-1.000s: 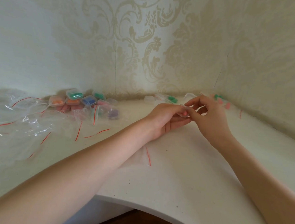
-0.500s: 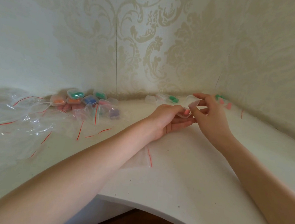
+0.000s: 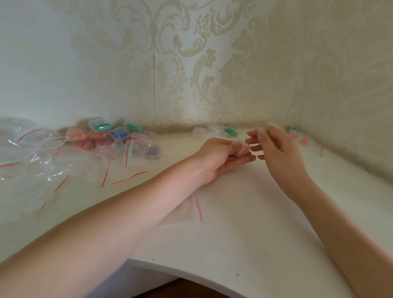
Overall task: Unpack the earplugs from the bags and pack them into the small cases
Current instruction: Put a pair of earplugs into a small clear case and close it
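White matte table with a curved front edge, tucked into a corner of cream damask wallpaper. On the left there's a crinkly heap of clear plastic bags with red zip strips, and one flat empty bag lies under the left forearm. Behind the heap is a cluster of small clear boxy cases, already packed with orange, green, blue and pink plugs. A few loose green and pink earplugs sit far back in the corner. The left hand pinches a small clear case with something pink inside, thumb and curled fingers around it, just above the table. The right hand hovers just beside it, fingers loosely spread and holding nothing, fingertips near the case; can't tell if they touch.
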### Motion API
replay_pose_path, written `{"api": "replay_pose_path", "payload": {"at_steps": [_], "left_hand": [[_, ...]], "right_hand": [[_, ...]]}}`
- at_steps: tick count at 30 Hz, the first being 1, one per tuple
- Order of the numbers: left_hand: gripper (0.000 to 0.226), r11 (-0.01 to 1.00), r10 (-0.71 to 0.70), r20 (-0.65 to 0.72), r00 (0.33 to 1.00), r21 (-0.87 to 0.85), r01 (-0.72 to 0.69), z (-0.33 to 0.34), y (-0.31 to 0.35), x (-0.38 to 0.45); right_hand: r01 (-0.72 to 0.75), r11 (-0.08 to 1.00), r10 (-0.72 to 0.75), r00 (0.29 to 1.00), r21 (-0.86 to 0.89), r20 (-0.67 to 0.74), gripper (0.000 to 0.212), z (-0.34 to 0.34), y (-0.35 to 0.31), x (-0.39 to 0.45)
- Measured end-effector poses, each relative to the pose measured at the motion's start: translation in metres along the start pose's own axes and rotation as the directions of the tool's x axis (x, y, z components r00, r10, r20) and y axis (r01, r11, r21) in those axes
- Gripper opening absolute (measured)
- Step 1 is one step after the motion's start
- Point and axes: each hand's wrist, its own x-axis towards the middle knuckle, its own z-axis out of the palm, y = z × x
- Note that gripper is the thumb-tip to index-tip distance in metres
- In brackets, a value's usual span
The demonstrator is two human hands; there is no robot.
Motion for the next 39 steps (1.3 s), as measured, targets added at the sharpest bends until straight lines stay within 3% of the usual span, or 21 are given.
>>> {"api": "replay_pose_path", "payload": {"at_steps": [4,6,8,12,14,16,18,20,25,32,39], "left_hand": [[0.006,0.985,0.122,-0.118,0.986,0.133,-0.106,-0.004,0.005,0.006],[0.024,0.971,0.168,-0.178,0.969,0.198,-0.132,-0.007,0.003,0.009],[0.017,0.936,0.213,-0.193,0.958,0.322,-0.143,-0.005,0.003,0.006],[0.021,0.749,0.401,-0.208,0.892,0.635,-0.189,-0.004,0.005,0.005],[0.02,0.668,0.443,-0.235,0.865,0.73,-0.144,-0.01,0.011,0.007],[0.013,0.52,0.445,-0.255,0.858,0.854,-0.015,-0.022,0.022,0.008],[0.022,0.339,0.449,-0.31,0.838,0.927,0.161,-0.037,0.038,0.003],[0.024,0.203,0.472,-0.372,0.799,0.928,0.313,-0.052,0.052,-0.004],[0.037,0.007,0.371,-0.519,0.77,0.831,0.556,-0.065,0.057,-0.013],[0.034,-0.19,0.517,-0.459,0.723,0.762,0.619,-0.069,0.054,-0.012],[0.033,-0.256,0.483,-0.411,0.773,0.778,0.574,-0.083,0.052,-0.002]], "right_hand": [[-0.005,1.0,0.005,1.0,-0.018,0.008,0.025,0.001,0.003,0.0],[0.001,0.999,0.0,1.0,-0.035,0.023,0.023,0.002,0.004,-0.001],[0.012,0.998,-0.01,0.999,-0.058,0.035,0.022,0.002,0.005,-0.001],[0.035,0.993,-0.029,0.998,-0.112,0.056,0.02,0.001,0.007,-0.001],[0.04,0.992,-0.034,0.998,-0.12,0.058,0.019,0.0,0.008,0.0],[0.035,0.992,-0.028,0.998,-0.123,0.054,0.019,-0.001,0.009,0.0],[0.037,0.991,-0.03,0.998,-0.131,0.049,0.019,-0.003,0.008,0.0],[0.041,0.989,-0.034,0.998,-0.143,0.05,0.019,-0.003,0.008,0.0],[0.031,0.984,-0.018,0.997,-0.174,0.077,0.018,-0.003,0.01,-0.001],[0.023,0.98,-0.005,0.996,-0.199,0.091,0.018,-0.004,0.01,-0.001],[0.018,0.977,0.002,0.995,-0.211,0.097,0.017,-0.005,0.01,-0.001]]}}
